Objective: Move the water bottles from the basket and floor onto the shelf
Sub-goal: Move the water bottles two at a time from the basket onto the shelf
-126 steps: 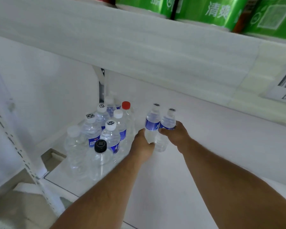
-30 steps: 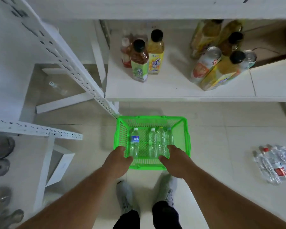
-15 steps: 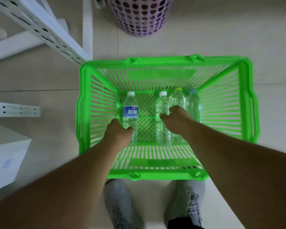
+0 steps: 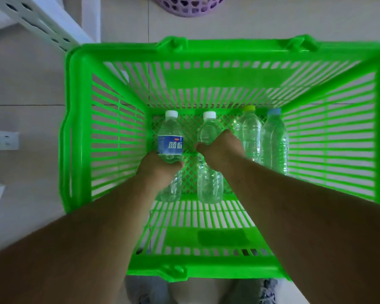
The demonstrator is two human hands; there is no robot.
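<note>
A: Head view: four bottles lie in the green basket (image 4: 110,132), none lifted yet.

B: Left hand (image 4: 157,170) grips the blue-labelled bottle (image 4: 170,139), right hand (image 4: 219,148) curls around the plain bottle (image 4: 208,132). At three o'clock, the yellow-capped bottle (image 4: 251,137) and blue-capped bottle (image 4: 274,141) wait.

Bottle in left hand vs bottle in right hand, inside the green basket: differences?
1. The blue-labelled clear bottle carries a printed blue wrap; the unlabelled clear bottle is bare plastic.
2. The left hand grips the labelled bottle below its label; the right hand grips the bare bottle higher, just under its shoulder.

Shared: white caps, clear plastic, both lie cap-away on the floor of the green slatted plastic basket, each held in a hand.
</note>
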